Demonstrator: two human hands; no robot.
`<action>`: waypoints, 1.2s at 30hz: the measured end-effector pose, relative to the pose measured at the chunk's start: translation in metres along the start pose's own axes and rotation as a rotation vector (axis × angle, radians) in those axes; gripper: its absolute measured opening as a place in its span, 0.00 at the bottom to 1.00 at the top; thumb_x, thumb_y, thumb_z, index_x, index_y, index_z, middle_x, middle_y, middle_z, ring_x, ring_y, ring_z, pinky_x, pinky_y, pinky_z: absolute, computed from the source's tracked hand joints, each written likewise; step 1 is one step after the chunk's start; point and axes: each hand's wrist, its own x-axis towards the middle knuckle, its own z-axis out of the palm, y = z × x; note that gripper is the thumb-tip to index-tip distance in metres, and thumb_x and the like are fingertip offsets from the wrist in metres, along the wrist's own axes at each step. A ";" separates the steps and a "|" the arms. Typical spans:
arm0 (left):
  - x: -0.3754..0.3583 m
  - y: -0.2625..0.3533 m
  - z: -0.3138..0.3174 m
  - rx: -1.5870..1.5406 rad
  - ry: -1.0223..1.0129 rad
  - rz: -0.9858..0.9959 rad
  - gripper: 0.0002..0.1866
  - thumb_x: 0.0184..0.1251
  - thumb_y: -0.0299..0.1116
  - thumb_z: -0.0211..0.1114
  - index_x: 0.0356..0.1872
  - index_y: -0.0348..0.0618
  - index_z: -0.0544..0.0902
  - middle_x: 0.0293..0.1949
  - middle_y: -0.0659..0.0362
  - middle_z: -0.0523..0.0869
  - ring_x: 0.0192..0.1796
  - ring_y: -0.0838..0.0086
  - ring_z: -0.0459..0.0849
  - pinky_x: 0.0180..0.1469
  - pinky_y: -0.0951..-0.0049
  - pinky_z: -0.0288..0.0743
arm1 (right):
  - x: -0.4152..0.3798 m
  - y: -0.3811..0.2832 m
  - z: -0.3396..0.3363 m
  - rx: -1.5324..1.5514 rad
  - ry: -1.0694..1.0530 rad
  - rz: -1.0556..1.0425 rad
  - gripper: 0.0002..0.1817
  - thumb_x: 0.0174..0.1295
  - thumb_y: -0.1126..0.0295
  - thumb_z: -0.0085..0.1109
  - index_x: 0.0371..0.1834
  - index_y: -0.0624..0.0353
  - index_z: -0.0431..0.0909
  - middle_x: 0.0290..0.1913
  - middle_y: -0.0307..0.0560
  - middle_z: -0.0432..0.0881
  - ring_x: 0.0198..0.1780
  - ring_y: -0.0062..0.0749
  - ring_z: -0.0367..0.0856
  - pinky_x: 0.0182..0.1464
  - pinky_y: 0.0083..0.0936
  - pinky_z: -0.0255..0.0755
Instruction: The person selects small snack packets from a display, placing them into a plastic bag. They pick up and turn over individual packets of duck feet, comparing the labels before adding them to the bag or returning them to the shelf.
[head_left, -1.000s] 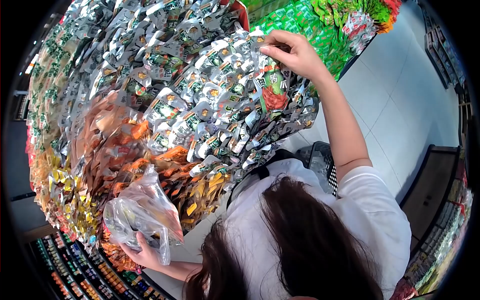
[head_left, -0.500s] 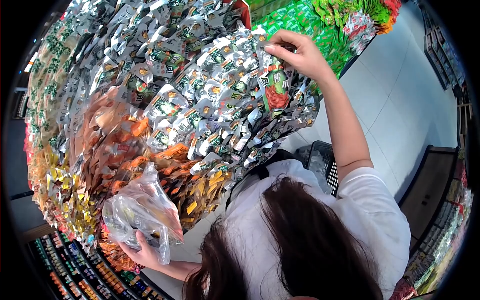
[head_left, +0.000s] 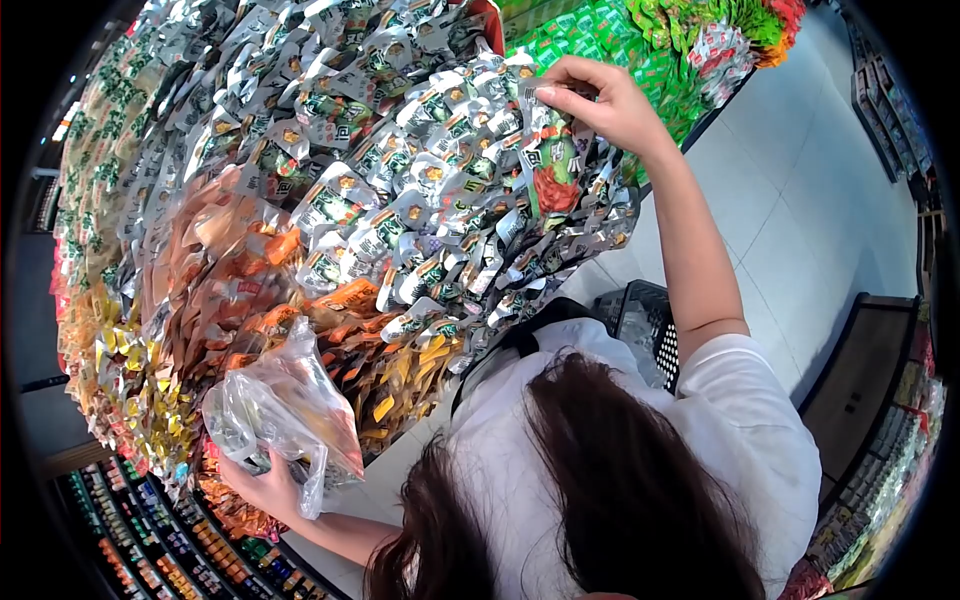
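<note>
My right hand [head_left: 612, 108] pinches the top edge of a snack packet [head_left: 555, 165], silver and green with a red picture and dark lettering. The packet hangs upright over a heap of silver-and-green snack packets [head_left: 440, 185]. Lower down on the left, my left hand [head_left: 265, 488] is closed around a clear plastic bag [head_left: 275, 405]. Something with reddish and yellowish parts shows through the bag, but I cannot make out what it is. Orange-brown packets [head_left: 225, 265] lie just beyond the bag.
Bright green packets [head_left: 580, 50] lie at the far end of the display. A dark basket [head_left: 650, 325] stands by my right side on the pale tiled floor [head_left: 770, 200]. Shelves of small goods [head_left: 160, 540] line the lower left, and a dark cabinet [head_left: 860, 350] stands at right.
My left hand and the plastic bag have shifted slightly up and left. My right hand is almost in the same place, with the packet turned a little.
</note>
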 end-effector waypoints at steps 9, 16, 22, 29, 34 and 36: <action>0.017 0.016 0.012 -0.132 -0.055 -0.091 0.35 0.45 0.24 0.66 0.59 0.31 0.64 0.54 0.47 0.74 0.53 0.62 0.73 0.59 0.69 0.62 | -0.004 0.009 -0.003 0.004 -0.002 0.050 0.17 0.56 0.57 0.60 0.36 0.62 0.77 0.26 0.36 0.77 0.27 0.16 0.71 0.31 0.19 0.66; 0.008 -0.040 -0.001 -0.069 0.234 -0.009 0.14 0.49 0.25 0.59 0.38 0.27 0.79 0.43 0.49 0.82 0.37 0.70 0.81 0.39 0.71 0.73 | -0.004 0.005 -0.006 0.006 -0.001 0.038 0.14 0.57 0.60 0.60 0.34 0.62 0.77 0.25 0.34 0.75 0.26 0.13 0.70 0.28 0.15 0.65; -0.003 -0.056 -0.020 -0.051 0.300 -0.035 0.15 0.50 0.26 0.60 0.39 0.27 0.78 0.42 0.49 0.81 0.38 0.69 0.81 0.40 0.71 0.73 | -0.004 0.009 -0.009 0.041 -0.004 -0.025 0.12 0.58 0.63 0.60 0.34 0.61 0.78 0.22 0.31 0.73 0.24 0.12 0.68 0.26 0.14 0.63; 0.012 -0.009 -0.030 -0.165 0.347 -0.062 0.15 0.51 0.27 0.60 0.40 0.28 0.77 0.42 0.50 0.81 0.39 0.67 0.81 0.41 0.70 0.73 | -0.002 0.012 -0.011 0.007 -0.015 -0.017 0.12 0.57 0.62 0.60 0.34 0.61 0.78 0.22 0.32 0.73 0.25 0.12 0.69 0.26 0.14 0.63; 0.036 0.049 -0.021 -0.316 0.293 -0.013 0.16 0.51 0.27 0.60 0.41 0.29 0.77 0.41 0.51 0.81 0.39 0.66 0.80 0.42 0.70 0.72 | -0.002 0.019 -0.009 0.016 -0.003 -0.047 0.12 0.57 0.63 0.60 0.34 0.61 0.78 0.23 0.32 0.74 0.26 0.12 0.69 0.27 0.14 0.63; 0.050 0.075 -0.012 -0.371 0.245 0.021 0.16 0.52 0.28 0.60 0.42 0.29 0.77 0.41 0.51 0.81 0.40 0.66 0.80 0.42 0.70 0.72 | -0.002 0.019 -0.009 0.031 -0.011 -0.042 0.11 0.57 0.63 0.60 0.34 0.61 0.78 0.23 0.32 0.74 0.26 0.12 0.69 0.28 0.14 0.63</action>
